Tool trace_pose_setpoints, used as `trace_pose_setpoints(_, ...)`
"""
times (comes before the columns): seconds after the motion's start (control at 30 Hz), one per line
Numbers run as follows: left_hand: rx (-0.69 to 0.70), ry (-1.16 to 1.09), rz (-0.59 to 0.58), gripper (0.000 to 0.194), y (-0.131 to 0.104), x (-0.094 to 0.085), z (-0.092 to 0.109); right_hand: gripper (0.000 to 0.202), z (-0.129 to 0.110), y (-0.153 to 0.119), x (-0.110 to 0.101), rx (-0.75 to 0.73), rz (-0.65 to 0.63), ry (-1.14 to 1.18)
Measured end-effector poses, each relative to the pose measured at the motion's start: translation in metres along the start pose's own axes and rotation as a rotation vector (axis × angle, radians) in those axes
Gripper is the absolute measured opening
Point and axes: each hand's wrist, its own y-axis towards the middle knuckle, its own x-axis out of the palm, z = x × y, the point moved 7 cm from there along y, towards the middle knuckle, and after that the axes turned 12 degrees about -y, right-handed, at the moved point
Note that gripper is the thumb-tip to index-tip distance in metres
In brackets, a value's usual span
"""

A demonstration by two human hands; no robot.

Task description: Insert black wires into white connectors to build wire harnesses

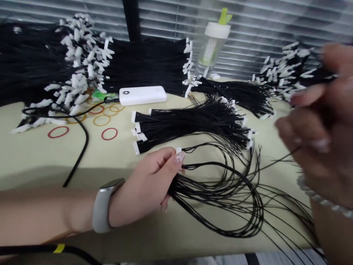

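Carefully, my left hand (154, 180) grips the wire bundle (220, 191) while my blurred right hand (317, 140) pinches one strand (278, 160), best drawn out slowly, untangled.

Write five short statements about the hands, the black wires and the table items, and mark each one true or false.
1. The left hand grips a bunch of thin black wires. True.
2. The left wrist is bare. False: it wears a grey wristband.
3. The white power bank lies on the table. True.
4. The rubber bands hang from the right hand. False: they lie loose on the table at left.
5. The water bottle lies on its side. False: it stands upright near the blinds.
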Motion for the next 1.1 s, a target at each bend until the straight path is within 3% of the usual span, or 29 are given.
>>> trace_pose_setpoints(0.07, 0.016, -0.016, 0.003, 0.037, 0.0, -0.001, 0.0, 0.035, -0.008, -0.013, 0.022, 0.038, -0.162, 0.096)
trace_pose_setpoints(0.17, 0.027, -0.023, 0.001, 0.037, -0.001, -0.002, 0.0, 0.013, -0.03, -0.035, 0.05, -0.202, -0.353, -0.107)
trace_pose_setpoints(0.23, 0.016, -0.035, -0.001, 0.038, 0.0, -0.002, 0.0, 0.007, -0.038, -0.045, 0.059, -0.374, -0.365, -0.262)
trace_pose_setpoints(0.3, -0.001, -0.057, 0.001, 0.038, 0.001, -0.001, 0.0, 0.007, -0.037, -0.049, 0.062, -0.442, -0.357, -0.327)
trace_pose_setpoints(0.57, -0.049, -0.083, 0.057, 0.037, 0.003, -0.003, -0.002, 0.004, -0.033, -0.039, 0.053, -0.467, -0.419, -0.369)
trace_pose_setpoints(0.87, -0.042, -0.046, 0.009, 0.04, 0.004, 0.0, 0.0, 0.008, -0.013, -0.035, 0.06, -0.359, -0.557, -0.33)
trace_pose_setpoints(1.1, -0.065, -0.032, -0.018, 0.04, 0.005, 0.003, 0.001, 0.009, -0.012, -0.052, 0.057, -0.418, -0.418, -0.297)
